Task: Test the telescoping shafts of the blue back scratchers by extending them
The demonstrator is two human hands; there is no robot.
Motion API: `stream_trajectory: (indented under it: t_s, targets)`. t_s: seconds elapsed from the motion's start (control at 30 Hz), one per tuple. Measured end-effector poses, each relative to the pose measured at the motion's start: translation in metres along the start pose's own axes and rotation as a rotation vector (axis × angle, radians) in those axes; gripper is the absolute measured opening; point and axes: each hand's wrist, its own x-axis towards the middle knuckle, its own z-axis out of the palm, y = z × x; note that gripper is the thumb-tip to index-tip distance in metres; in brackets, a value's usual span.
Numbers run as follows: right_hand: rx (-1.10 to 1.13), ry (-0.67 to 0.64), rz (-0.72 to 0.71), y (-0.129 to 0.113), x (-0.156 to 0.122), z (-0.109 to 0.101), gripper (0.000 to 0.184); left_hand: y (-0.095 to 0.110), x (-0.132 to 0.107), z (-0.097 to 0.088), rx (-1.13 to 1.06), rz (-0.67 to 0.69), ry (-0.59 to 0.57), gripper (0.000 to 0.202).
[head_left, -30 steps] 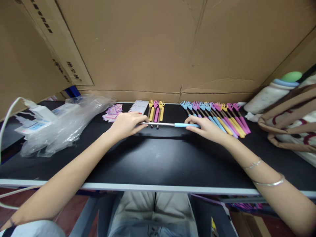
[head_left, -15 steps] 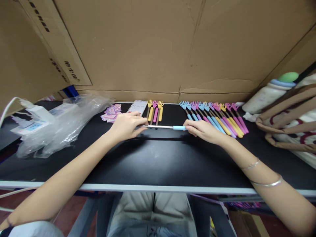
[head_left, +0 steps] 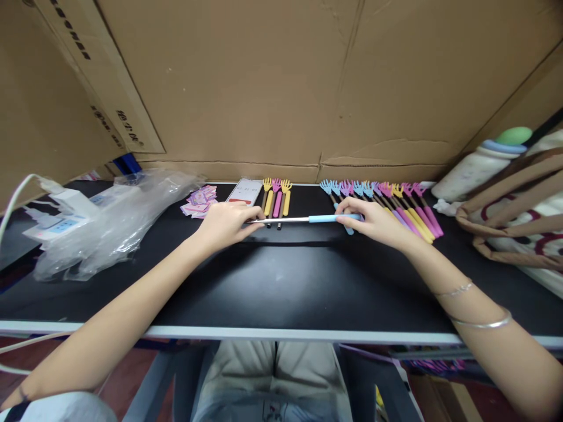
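Observation:
A telescopic back scratcher (head_left: 323, 218) with a blue grip and a thin metal rod is held level above the table, between my two hands. My left hand (head_left: 227, 225) pinches the far left end of the rod; the end itself is hidden in the fingers. My right hand (head_left: 368, 220) holds the blue grip near its right end, thumb and fingers closed around it. Beyond the rod lie several yellow and pink back scratchers (head_left: 277, 202). Right of them, partly behind my right hand, is a row of blue, purple, pink and yellow back scratchers (head_left: 411, 214).
A phone (head_left: 244, 192) and a pile of small pink-purple cards (head_left: 200, 201) lie beyond my left hand. Clear plastic bags (head_left: 127, 220) cover part of a power strip (head_left: 65, 225) at left. A bottle (head_left: 477, 170) and a bag (head_left: 519, 211) stand at right. Cardboard (head_left: 246, 82) walls the back.
My right hand has shifted slightly right and up along the blue grip, and more of the grip shows. My left hand has hardly moved.

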Motion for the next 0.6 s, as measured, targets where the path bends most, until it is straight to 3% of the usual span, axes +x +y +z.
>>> stream_trajectory:
  t_s: [0.3, 0.6]
  targets:
    - [0.103, -0.196, -0.086, 0.003, 0.001, 0.004, 0.025, -0.005, -0.002, 0.000, 0.017, 0.009, -0.001, 0.031]
    - [0.522, -0.380, 0.111, 0.000, -0.002, 0.013, 0.034, -0.009, -0.003, 0.003, 0.058, 0.043, 0.098, 0.028]
